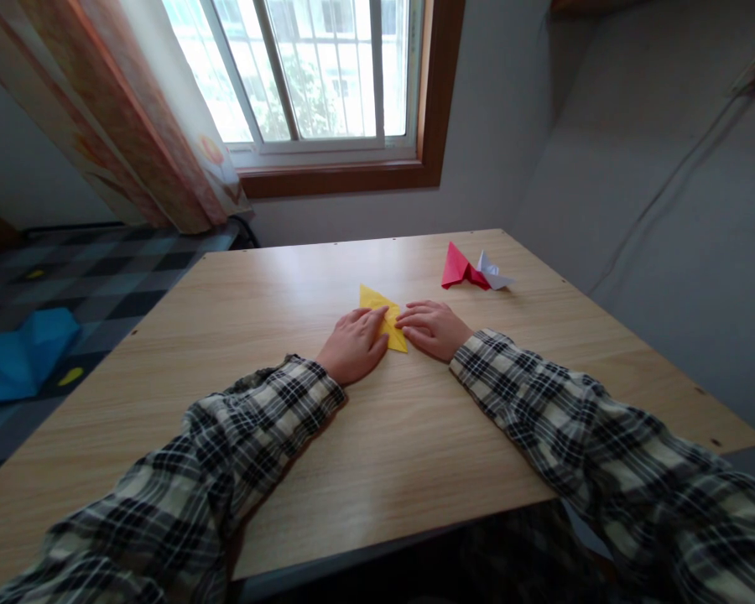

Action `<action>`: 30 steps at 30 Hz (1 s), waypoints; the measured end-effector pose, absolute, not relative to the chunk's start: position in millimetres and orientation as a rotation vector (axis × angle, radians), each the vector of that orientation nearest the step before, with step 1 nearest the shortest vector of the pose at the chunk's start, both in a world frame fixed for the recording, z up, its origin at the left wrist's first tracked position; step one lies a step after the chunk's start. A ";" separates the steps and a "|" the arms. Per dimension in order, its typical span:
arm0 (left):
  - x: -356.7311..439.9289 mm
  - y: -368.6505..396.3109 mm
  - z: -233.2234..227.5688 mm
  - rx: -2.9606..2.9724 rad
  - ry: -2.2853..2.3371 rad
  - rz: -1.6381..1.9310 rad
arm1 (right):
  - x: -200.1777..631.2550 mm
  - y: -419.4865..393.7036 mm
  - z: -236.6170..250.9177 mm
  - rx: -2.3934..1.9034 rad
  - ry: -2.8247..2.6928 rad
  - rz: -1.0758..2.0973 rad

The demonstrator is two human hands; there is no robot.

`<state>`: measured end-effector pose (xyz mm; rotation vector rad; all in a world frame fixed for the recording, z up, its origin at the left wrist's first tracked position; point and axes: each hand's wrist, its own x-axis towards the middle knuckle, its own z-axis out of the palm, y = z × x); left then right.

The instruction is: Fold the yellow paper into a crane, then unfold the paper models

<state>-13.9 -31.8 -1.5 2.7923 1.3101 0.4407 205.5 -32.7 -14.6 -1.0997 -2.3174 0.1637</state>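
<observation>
Yellow folded paper triangle [382, 312] lies flat mid-desk on the pale wooden desk [289, 419], its long axis running from far-left to near-right, tip pointing away. The left hand [354, 344] presses its near-left edge, fingers flat; the right hand [433, 327] touches its right edge, equally near. Beyond the yellow paper to the right sit a red folded paper figure [458, 268] and a white folded paper figure [492, 272].
</observation>
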 end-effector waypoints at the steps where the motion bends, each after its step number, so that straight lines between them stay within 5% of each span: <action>1: -13.8 -31.8 -0.8 2.790 1.309 0.442 | 205.4 -33.0 -14.2 -1.130 -2.311 0.169; 30: -12.7 -35.2 1.5 2.836 1.183 0.520 | 206.2 -30.8 -17.5 -1.481 -2.266 0.089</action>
